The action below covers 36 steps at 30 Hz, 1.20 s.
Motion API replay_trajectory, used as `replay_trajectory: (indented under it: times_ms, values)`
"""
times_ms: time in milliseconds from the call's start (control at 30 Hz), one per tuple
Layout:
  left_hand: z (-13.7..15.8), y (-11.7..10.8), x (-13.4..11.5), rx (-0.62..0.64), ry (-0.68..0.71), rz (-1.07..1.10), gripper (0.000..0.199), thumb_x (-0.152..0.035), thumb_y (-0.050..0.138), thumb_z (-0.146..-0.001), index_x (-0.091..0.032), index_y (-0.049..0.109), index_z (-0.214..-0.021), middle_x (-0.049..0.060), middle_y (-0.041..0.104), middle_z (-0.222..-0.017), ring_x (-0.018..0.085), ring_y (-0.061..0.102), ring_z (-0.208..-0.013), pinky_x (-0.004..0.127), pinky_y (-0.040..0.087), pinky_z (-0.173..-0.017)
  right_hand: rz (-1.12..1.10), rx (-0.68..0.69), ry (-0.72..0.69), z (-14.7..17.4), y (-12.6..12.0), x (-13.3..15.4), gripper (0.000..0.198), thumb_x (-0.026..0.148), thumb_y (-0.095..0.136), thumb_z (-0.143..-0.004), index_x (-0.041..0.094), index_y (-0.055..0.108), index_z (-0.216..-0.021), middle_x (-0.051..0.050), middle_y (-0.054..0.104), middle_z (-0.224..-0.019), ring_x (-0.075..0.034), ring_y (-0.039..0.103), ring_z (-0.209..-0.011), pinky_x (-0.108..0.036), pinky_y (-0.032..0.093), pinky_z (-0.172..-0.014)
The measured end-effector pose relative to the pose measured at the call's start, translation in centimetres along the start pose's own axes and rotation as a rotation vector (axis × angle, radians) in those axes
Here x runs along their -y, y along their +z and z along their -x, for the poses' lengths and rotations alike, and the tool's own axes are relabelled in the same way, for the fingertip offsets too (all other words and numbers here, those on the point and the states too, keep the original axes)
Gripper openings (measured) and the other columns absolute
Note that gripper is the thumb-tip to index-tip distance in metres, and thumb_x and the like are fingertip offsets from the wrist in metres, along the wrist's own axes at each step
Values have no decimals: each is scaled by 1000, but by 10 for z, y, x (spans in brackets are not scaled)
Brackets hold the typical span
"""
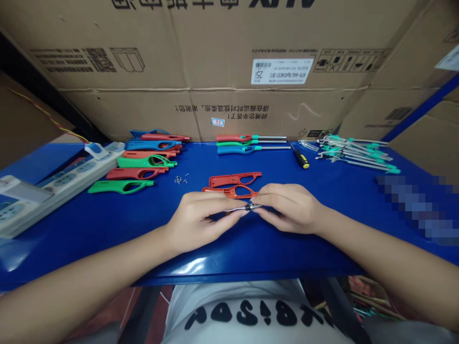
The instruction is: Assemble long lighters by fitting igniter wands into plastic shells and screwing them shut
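Both left hand [202,217] and right hand [292,206] now pinch a slim black-and-silver part [247,207], best kept level, with a hollow red plastic handle shell [229,179] at eleven o'clock!

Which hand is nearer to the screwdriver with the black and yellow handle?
Right. The right hand is nearer, on the person's side of the screwdriver and slightly left of it. The left hand is farther off, well to the screwdriver's left and closer to the person.
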<state>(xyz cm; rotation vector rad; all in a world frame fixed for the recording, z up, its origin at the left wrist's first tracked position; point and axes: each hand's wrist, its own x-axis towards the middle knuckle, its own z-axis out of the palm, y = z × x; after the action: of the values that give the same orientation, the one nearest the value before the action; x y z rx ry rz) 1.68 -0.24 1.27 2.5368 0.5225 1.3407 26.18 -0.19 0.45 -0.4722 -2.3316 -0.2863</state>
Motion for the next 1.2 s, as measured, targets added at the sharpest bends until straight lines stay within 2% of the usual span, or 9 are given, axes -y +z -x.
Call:
replay_trajectory:
  times_ms: [167, 467, 667, 833, 967, 1100, 1200]
  values:
    - [2, -2, 1, 42, 47, -49, 22, -13, 75, -86, -18, 75, -108, 3, 81, -91, 12, 76, -74, 19, 60, -75, -44, 17, 13, -1, 0, 2, 17, 16, 63, -93, 12, 62, -109, -10, 73, -93, -18, 71, -85, -28, 59, -71]
    - [5, -2, 3, 14, 54, -111, 14, -14, 76, -87, -15, 74, -100, 3, 80, -88, 12, 76, -74, 18, 59, -74, 44, 10, -22, -1, 0, 1, 17, 17, 65, -93, 11, 63, -109, -10, 75, -94, -18, 72, -86, -29, 59, -72]
    - [6, 0, 2, 12, 57, -96, 12, -16, 76, -87, -16, 74, -99, 1, 79, -81, 13, 75, -68, 20, 58, -67, 125, -13, -59, -6, -2, 6, 12, 18, 65, -93, 12, 65, -103, -9, 76, -90, -17, 71, -81, -27, 56, -67]
    - [5, 1, 1, 12, 46, -54, 12, -15, 78, -85, -16, 74, -95, 1, 80, -83, 13, 75, -70, 20, 59, -70, 164, -9, -99, -7, -3, 7, 11, 16, 65, -92, 11, 65, -102, -8, 76, -89, -16, 69, -76, -27, 53, -63]
    - [3, 2, -1, 13, -16, 17, 13, -12, 80, -82, -16, 76, -93, 1, 81, -86, 12, 75, -71, 17, 60, -71, 195, 13, -134, -7, -4, 7, 10, 14, 58, -95, 12, 66, -101, -6, 76, -87, -15, 67, -73, -27, 51, -61]
    - [1, 3, -3, 10, -128, 98, 14, -11, 83, -77, -17, 77, -88, -2, 80, -83, 10, 75, -67, 13, 59, -67, 215, 33, -160, -7, -5, 7, 19, 15, 48, -100, 12, 67, -99, -5, 76, -86, -14, 65, -71, -27, 50, -59]
    - [0, 3, -4, 8, -180, 132, 13, -12, 84, -77, -17, 76, -86, -4, 80, -79, 8, 74, -64, 11, 58, -65, 208, 43, -164, -7, -4, 8, 18, 14, 49, -99, 11, 66, -99, -6, 76, -86, -14, 65, -69, -27, 49, -58]
